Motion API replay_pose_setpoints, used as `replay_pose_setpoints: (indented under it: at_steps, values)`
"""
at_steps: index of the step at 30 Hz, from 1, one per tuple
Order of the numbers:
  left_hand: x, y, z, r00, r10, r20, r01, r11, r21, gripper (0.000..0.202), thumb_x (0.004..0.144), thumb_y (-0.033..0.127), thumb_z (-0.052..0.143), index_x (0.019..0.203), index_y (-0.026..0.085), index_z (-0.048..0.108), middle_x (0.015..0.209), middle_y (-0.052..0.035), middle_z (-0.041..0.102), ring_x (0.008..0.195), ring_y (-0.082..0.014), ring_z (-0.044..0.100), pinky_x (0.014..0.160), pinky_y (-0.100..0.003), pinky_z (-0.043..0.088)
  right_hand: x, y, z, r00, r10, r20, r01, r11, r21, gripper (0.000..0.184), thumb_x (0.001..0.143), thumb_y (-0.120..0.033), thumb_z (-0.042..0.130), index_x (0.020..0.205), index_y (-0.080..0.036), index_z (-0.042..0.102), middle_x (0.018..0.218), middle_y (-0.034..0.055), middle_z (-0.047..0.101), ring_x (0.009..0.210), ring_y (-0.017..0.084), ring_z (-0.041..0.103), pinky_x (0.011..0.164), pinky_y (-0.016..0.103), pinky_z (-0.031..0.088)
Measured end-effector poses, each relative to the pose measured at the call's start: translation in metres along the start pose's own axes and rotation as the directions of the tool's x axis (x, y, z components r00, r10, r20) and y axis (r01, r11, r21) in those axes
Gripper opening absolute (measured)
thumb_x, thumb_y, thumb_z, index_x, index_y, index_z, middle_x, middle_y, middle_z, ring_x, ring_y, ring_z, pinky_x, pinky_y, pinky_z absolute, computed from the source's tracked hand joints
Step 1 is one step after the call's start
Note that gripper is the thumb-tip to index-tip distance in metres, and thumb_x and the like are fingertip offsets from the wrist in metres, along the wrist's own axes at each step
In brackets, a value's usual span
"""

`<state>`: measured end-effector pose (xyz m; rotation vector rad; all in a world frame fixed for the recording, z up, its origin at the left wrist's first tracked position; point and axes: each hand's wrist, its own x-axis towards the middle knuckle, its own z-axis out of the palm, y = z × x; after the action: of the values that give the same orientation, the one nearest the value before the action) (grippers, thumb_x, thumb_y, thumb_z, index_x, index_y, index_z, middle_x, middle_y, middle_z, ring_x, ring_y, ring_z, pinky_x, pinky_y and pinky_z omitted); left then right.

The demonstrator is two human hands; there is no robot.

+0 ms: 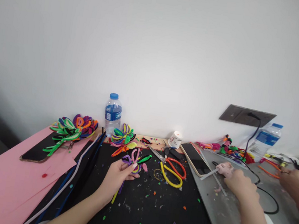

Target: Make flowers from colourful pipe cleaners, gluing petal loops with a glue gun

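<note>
My left hand (123, 171) pinches a pipe-cleaner flower (135, 158) with purple, pink, green and yellow loops, and its stem ends hang below the fingers. Off to the right, my right hand (241, 186) has its fingers closed at the pale pink glue gun (225, 169); a whitish glue stick (209, 174) pokes out of it, and the grip is partly hidden. Scissors (171, 170) with red and yellow handles lie between my hands. Just behind the left hand sits a many-coloured bundle of pipe-cleaner loops (123, 137).
A water bottle (113, 116) stands by the wall, near a paper cup (175, 139) and a phone (195, 159). Another phone (37, 150) lies left under pipe-cleaner flowers (76, 129). Scraps dot the black mat (157, 217). A co-worker's hands (296, 184) work at far right, near a black cable (275, 204).
</note>
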<state>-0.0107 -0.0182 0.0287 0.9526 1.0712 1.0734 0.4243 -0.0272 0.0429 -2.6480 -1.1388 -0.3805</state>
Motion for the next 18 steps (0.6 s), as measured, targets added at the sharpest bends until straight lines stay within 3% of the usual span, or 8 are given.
replay_pose_setpoints:
  at_steps: [3, 7, 12, 15, 18]
  values:
    - [0.002, -0.003, -0.001, 1.000, 0.009, -0.014, -0.009, 1.000, -0.011, 0.032, 0.066, 0.039, 0.072, 0.080, 0.013, 0.062, 0.070, -0.0048, 0.071, 0.061, -0.0180, 0.069, 0.056, -0.024, 0.052, -0.003, 0.004, 0.007, 0.994, 0.102, 0.043, -0.100, 0.994, -0.046, 0.032, 0.058, -0.035, 0.057, 0.084, -0.017, 0.063, 0.082, 0.0258, 0.061, 0.069, 0.042, 0.061, 0.047, 0.044, 0.039]
    - [0.005, -0.007, -0.002, 0.999, 0.007, -0.035, -0.009, 0.999, -0.047, 0.034, 0.064, 0.040, 0.073, 0.080, 0.013, 0.062, 0.070, -0.0038, 0.071, 0.060, -0.0176, 0.069, 0.055, -0.023, 0.052, -0.016, -0.003, 0.003, 0.990, 0.104, 0.093, -0.112, 0.990, 0.089, 0.050, 0.062, -0.034, 0.053, 0.107, -0.014, 0.059, 0.100, 0.0295, 0.054, 0.072, 0.040, 0.062, 0.050, 0.044, 0.042]
    - [0.006, -0.007, -0.002, 0.999, -0.009, -0.041, 0.007, 0.999, -0.051, 0.034, 0.066, 0.042, 0.072, 0.081, 0.014, 0.062, 0.075, -0.0052, 0.072, 0.067, -0.0189, 0.070, 0.058, -0.023, 0.053, -0.033, -0.013, -0.015, 0.995, 0.080, 0.065, -0.089, 0.983, 0.163, 0.051, 0.070, -0.035, 0.051, 0.115, -0.011, 0.058, 0.111, 0.0303, 0.045, 0.075, 0.034, 0.063, 0.058, 0.042, 0.043]
    - [0.004, -0.004, -0.002, 0.999, -0.024, -0.031, 0.022, 0.998, -0.059, 0.032, 0.067, 0.042, 0.071, 0.080, 0.014, 0.060, 0.078, -0.0059, 0.072, 0.073, -0.0207, 0.071, 0.062, -0.024, 0.054, -0.041, -0.024, -0.021, 0.996, 0.039, -0.075, -0.025, 0.984, 0.179, 0.045, 0.073, -0.036, 0.050, 0.111, -0.015, 0.060, 0.112, 0.0241, 0.047, 0.079, 0.032, 0.062, 0.058, 0.040, 0.043]
    - [0.002, -0.001, -0.001, 1.000, -0.027, 0.011, 0.028, 0.996, -0.090, 0.030, 0.069, 0.040, 0.070, 0.081, 0.015, 0.059, 0.083, -0.0067, 0.071, 0.081, -0.0228, 0.070, 0.067, -0.026, 0.054, -0.047, -0.036, -0.022, 0.955, -0.037, -0.294, 0.107, 0.968, 0.226, 0.041, 0.072, -0.037, 0.052, 0.107, -0.017, 0.059, 0.111, 0.0183, 0.049, 0.090, 0.032, 0.058, 0.064, 0.039, 0.045]
